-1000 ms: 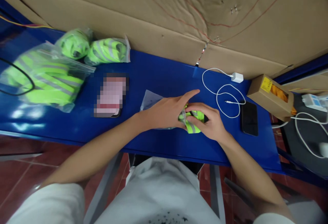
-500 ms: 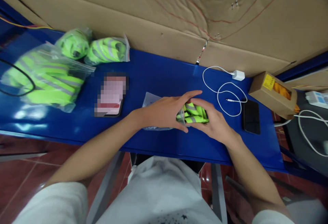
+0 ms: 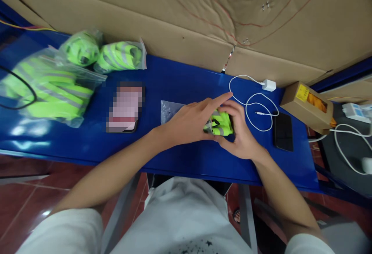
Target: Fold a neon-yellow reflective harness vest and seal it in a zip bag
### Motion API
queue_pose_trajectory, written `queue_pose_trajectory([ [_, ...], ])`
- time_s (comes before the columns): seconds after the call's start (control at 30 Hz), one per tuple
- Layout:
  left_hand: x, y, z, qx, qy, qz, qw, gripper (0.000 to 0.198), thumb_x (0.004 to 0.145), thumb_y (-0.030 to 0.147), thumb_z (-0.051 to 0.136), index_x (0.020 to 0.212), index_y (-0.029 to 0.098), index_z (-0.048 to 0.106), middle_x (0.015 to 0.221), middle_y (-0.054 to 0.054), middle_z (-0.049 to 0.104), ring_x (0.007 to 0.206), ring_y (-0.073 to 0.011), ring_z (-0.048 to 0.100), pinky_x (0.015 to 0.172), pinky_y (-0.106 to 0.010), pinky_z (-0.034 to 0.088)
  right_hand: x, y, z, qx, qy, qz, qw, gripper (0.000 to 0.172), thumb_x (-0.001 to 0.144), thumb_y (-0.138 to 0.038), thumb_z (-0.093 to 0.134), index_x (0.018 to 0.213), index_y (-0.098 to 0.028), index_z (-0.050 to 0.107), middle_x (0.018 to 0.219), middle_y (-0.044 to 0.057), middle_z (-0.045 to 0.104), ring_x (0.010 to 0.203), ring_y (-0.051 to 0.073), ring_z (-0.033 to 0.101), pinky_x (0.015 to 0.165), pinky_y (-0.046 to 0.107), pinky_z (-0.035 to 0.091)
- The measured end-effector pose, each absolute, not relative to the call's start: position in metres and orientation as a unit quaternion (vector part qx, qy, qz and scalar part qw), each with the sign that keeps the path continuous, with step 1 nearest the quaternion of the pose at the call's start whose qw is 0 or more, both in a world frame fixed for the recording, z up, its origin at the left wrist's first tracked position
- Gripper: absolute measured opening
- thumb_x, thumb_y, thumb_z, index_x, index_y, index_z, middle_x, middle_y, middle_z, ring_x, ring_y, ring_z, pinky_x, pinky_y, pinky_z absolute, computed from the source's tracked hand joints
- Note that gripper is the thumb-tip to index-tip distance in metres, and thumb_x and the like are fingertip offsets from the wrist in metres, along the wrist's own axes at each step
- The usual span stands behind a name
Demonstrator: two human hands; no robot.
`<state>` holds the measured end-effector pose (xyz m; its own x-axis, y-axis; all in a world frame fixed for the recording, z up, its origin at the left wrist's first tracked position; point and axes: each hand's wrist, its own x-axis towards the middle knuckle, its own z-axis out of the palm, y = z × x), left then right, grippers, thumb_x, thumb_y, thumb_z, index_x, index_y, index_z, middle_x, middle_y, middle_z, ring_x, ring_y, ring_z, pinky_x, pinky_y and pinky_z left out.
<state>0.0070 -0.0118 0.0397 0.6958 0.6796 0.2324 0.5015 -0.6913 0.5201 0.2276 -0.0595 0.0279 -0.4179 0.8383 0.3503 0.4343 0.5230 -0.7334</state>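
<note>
A small folded neon-green item with grey reflective stripes (image 3: pixel 220 123) lies on the blue table (image 3: pixel 180 79) between both hands. My right hand (image 3: pixel 240 135) curls round its right side and grips it. My left hand (image 3: pixel 193 120) presses on its left side, index finger stretched out, and also rests on a clear plastic bag (image 3: pixel 168 110) that lies flat under it. The mouth of the bag at the green item is hidden by my fingers.
Three bagged neon-green bundles (image 3: pixel 49 87) (image 3: pixel 81 47) (image 3: pixel 122 56) lie at the far left. A blurred phone-like object (image 3: pixel 124 106) sits left of centre. A white charger and cable (image 3: pixel 255 102), a black phone (image 3: pixel 283 132) and a cardboard box (image 3: pixel 308 104) are at the right. Cardboard wall behind.
Both hands and the green item have shifted slightly away from me and to the right. The item has been turned and squeezed more compactly between the hands.
</note>
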Motion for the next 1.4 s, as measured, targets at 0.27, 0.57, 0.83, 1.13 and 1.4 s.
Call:
queue_pose_trajectory([
  [0.27, 0.007, -0.008, 0.038, 0.900, 0.360, 0.221, 0.109, 0.103, 0.082, 0.047, 0.082, 0.163, 0.031, 0.021, 0.138, -0.012, 0.061, 0.113, -0.0280, 0.069, 0.098, -0.038, 0.054, 0.227, -0.057, 0.018, -0.496, -0.690, 0.293, 0.438, 0.032, 0.086, -0.028, 0.080, 0.116, -0.027, 0.069, 0.108, 0.003, 0.075, 0.093, 0.021, 0.074, 0.083, 0.037, 0.064],
  [0.57, 0.018, -0.016, 0.037, 0.923, 0.332, 0.194, -0.023, 0.082, 0.097, 0.039, 0.063, 0.165, 0.027, 0.018, 0.127, -0.011, 0.064, 0.108, -0.0245, 0.066, 0.091, -0.035, 0.050, 0.218, -0.063, 0.017, -0.411, -0.840, 0.165, 0.315, 0.041, 0.101, -0.009, 0.047, 0.136, -0.024, 0.065, 0.137, 0.010, 0.067, 0.126, 0.024, 0.067, 0.105, 0.042, 0.059],
  [0.83, 0.008, -0.016, 0.047, 0.898, 0.310, 0.232, 0.208, 0.118, 0.078, 0.050, 0.086, 0.166, 0.030, 0.009, 0.146, -0.014, 0.054, 0.125, -0.0314, 0.061, 0.103, -0.043, 0.050, 0.233, -0.057, 0.038, -0.408, -0.817, 0.211, 0.348, 0.052, 0.098, -0.023, 0.066, 0.148, -0.031, 0.056, 0.138, 0.006, 0.068, 0.118, 0.024, 0.071, 0.103, 0.041, 0.062],
  [1.13, -0.014, 0.006, 0.053, 0.848, 0.328, 0.171, 0.380, 0.103, 0.071, 0.065, 0.083, 0.154, 0.022, 0.041, 0.147, -0.013, 0.058, 0.131, -0.0299, 0.060, 0.108, -0.038, 0.045, 0.230, -0.066, 0.036, -0.365, -0.848, 0.223, 0.315, 0.063, 0.101, -0.013, 0.054, 0.159, -0.034, 0.041, 0.151, 0.006, 0.057, 0.138, 0.023, 0.057, 0.117, 0.043, 0.052],
  [1.4, -0.001, -0.002, 0.051, 0.850, 0.309, 0.076, 0.419, 0.078, 0.078, 0.069, 0.075, 0.139, 0.025, 0.054, 0.127, -0.006, 0.072, 0.110, -0.0266, 0.070, 0.086, -0.030, 0.047, 0.224, -0.064, 0.021, -0.375, -0.787, 0.356, 0.338, 0.042, 0.096, -0.021, 0.065, 0.137, -0.029, 0.066, 0.131, 0.008, 0.069, 0.109, 0.020, 0.072, 0.092, 0.036, 0.065],
])
